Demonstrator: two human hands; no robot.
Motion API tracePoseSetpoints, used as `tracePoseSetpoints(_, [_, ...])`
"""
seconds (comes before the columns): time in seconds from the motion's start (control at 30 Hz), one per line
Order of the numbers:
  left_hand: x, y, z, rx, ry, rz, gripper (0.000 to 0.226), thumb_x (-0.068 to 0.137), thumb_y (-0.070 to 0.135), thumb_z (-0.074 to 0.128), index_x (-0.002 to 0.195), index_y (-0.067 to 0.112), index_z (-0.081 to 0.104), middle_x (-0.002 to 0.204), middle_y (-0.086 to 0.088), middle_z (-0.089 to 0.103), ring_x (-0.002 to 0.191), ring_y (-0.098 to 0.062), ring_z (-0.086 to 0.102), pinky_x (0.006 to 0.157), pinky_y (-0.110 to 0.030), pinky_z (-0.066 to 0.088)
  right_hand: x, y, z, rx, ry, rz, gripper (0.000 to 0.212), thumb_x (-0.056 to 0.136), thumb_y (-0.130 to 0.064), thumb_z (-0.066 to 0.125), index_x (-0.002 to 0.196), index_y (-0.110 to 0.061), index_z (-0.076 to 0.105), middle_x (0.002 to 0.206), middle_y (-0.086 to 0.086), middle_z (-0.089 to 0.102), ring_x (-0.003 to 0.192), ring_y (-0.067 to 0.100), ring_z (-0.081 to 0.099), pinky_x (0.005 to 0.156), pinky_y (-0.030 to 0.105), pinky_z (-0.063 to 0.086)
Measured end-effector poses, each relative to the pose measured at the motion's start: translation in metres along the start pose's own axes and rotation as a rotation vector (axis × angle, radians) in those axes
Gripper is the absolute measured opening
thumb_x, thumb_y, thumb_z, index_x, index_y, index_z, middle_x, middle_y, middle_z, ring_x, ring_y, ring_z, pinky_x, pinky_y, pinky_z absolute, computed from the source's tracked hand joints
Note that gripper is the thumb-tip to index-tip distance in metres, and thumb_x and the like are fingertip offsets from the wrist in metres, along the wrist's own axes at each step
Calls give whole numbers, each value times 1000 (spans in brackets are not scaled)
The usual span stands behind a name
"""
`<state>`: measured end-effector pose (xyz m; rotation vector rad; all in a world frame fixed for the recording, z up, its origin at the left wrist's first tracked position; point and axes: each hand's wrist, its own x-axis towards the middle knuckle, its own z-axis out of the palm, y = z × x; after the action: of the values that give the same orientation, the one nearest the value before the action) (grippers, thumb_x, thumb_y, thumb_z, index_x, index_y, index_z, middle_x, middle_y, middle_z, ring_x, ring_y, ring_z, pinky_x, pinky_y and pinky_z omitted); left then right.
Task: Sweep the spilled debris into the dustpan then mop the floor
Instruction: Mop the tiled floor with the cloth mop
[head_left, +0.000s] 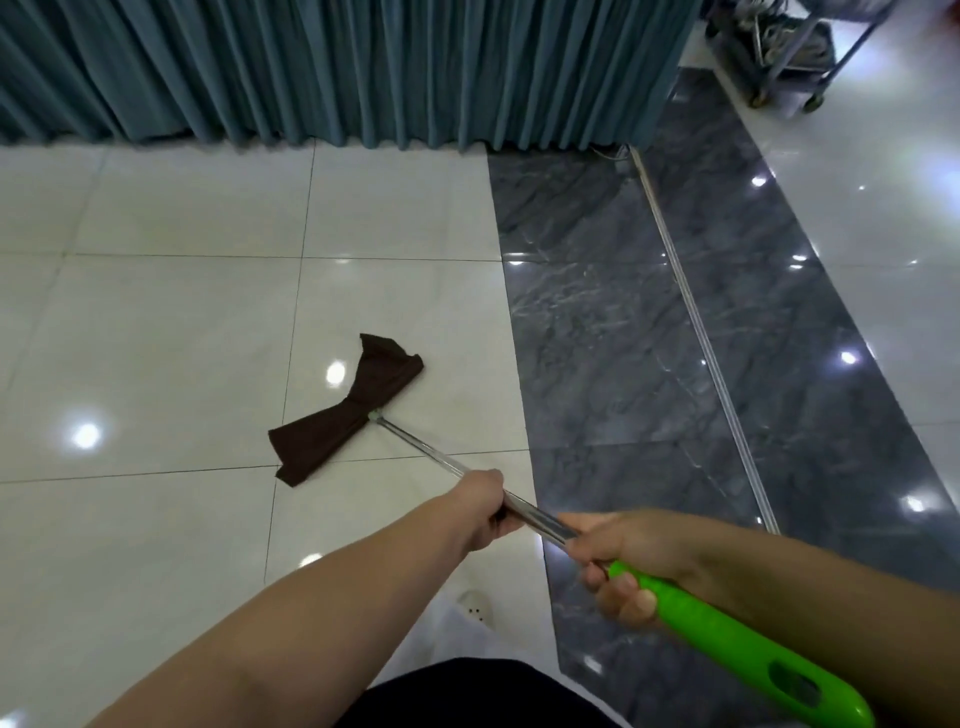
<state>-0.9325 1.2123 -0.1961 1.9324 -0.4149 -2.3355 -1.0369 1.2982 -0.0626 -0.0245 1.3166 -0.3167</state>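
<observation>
Here both hands gripped the mop: the left hand (480, 512) curled round its shiny metal pole (415, 446), the right hand (618, 558) just behind it where the glossy green plastic handle (727, 639) began. Ahead of the left hand, the limp brown cloth (348, 410), bow-shaped, lay flat on pale glossy floor tiles (156, 338).

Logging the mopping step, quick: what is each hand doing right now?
Left hand: closed around the mop's metal pole.
Right hand: closed around the pole where it meets the green grip.
</observation>
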Motion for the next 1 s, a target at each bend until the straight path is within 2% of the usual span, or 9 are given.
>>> tracePoseSetpoints(0.13, [-19, -13, 32, -72, -27, -5, 26, 97, 11, 33, 73, 6, 42, 49, -7, 52, 28, -15, 53, 31, -19, 45, -30, 0, -20, -131, 34, 27, 41, 98, -1, 36, 135, -17, 45, 50, 1, 42, 30, 4, 32, 30, 8, 27])
tracePoseSetpoints(0.23, [-26, -13, 42, -131, -2, 46, 26, 97, 11, 33, 73, 7, 44, 59, -8, 49, 45, -18, 52, 32, -16, 44, -50, -16, -25, -163, 12, 28, 41, 97, 0, 37, 133, -16, 46, 49, 1, 44, 31, 5, 33, 30, 9, 28])
tracePoseSetpoints(0.33, [-25, -7, 39, -192, 9, 72, 23, 96, 11, 32, 76, 7, 42, 62, -8, 47, 42, -18, 52, 33, -16, 43, -56, -28, -23, -204, 13, 12, 38, 95, 1, 38, 127, -16, 50, 51, 2, 46, 32, 5, 35, 30, 11, 30])
tracePoseSetpoints(0.53, [-5, 27, 12, -197, 52, 67, 25, 97, 11, 32, 72, 9, 37, 67, -9, 41, 56, -18, 46, 37, -19, 48, -23, -58, 7, -276, 58, -11, 43, 95, 1, 38, 133, -18, 44, 57, 3, 41, 33, 6, 33, 31, 9, 29])
tracePoseSetpoints(0.67, [4, 66, 0, -243, 23, 36, 22, 98, 11, 34, 77, 7, 41, 69, -9, 43, 55, -18, 49, 33, -20, 47, -14, -103, 10, -253, 23, 39, 42, 95, 0, 39, 131, -19, 48, 54, 3, 44, 33, 6, 34, 30, 11, 30])
tracePoseSetpoints(0.83, [14, 124, -14, -310, -20, 32, 17, 95, 9, 34, 82, 5, 44, 71, -10, 50, 54, -21, 55, 38, -27, 53, -2, -170, 20, -203, -15, 89, 37, 97, 0, 37, 114, -24, 59, 54, 5, 43, 31, 5, 32, 28, 9, 30])
tracePoseSetpoints(0.93, [25, 156, -32, -331, 13, 66, 18, 95, 7, 33, 81, 6, 44, 72, -10, 50, 55, -20, 55, 35, -26, 52, 20, -201, 31, -222, -21, 84, 38, 97, -1, 37, 127, -20, 52, 56, 5, 41, 30, 5, 31, 27, 9, 28])
tracePoseSetpoints(1.0, [33, 175, -46, -339, 44, 96, 21, 95, 7, 33, 78, 8, 44, 69, -9, 51, 56, -19, 53, 34, -24, 50, 38, -217, 41, -251, -15, 77, 37, 97, -1, 38, 127, -19, 49, 56, 5, 41, 30, 5, 32, 27, 9, 28])
